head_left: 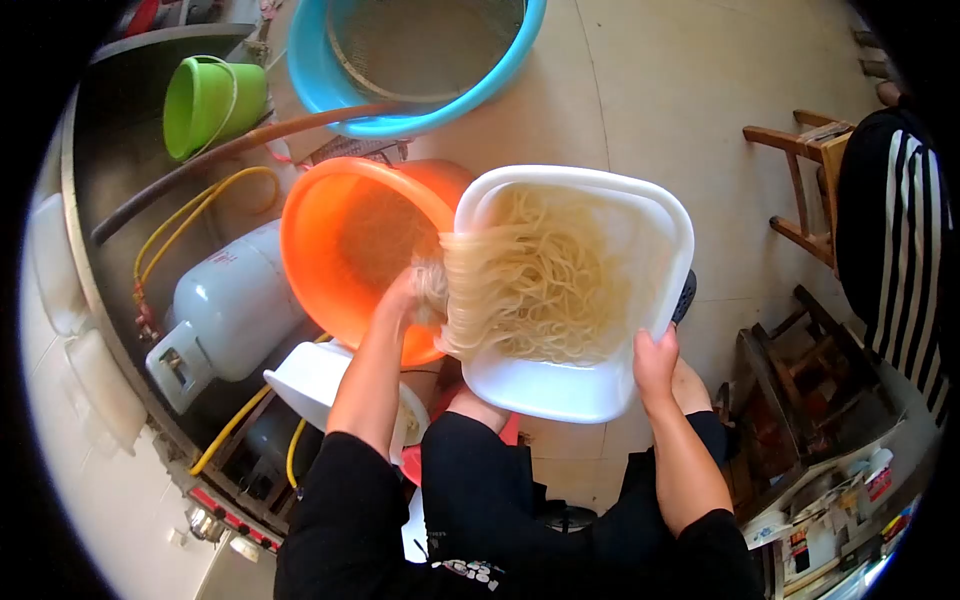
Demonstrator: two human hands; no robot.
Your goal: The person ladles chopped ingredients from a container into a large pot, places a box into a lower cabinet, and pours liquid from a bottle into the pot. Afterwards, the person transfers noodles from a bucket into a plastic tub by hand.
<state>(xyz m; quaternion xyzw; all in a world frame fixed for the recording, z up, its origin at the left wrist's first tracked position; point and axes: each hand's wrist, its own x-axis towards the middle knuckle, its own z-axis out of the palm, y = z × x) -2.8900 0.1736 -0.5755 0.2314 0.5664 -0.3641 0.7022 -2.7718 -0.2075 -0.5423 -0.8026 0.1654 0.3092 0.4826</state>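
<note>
Down near the knees, the right hand has its grip closed on the near rim of the white square basin, thumb over the edge. The basin is tipped on its side, its open mouth facing up toward the camera and leaning left, its long axis running from the near right corner up to the far left. The left hand is closed into the pale noodles, a handful of strands gathered in the fingers at the basin's left lip. Those strands hang over the edge of the orange bucket, which sits just beside and touching the basin. Left of it lies a grey gas cylinder with yellow hose. Farther off stand a blue tub and a green bucket.
</note>
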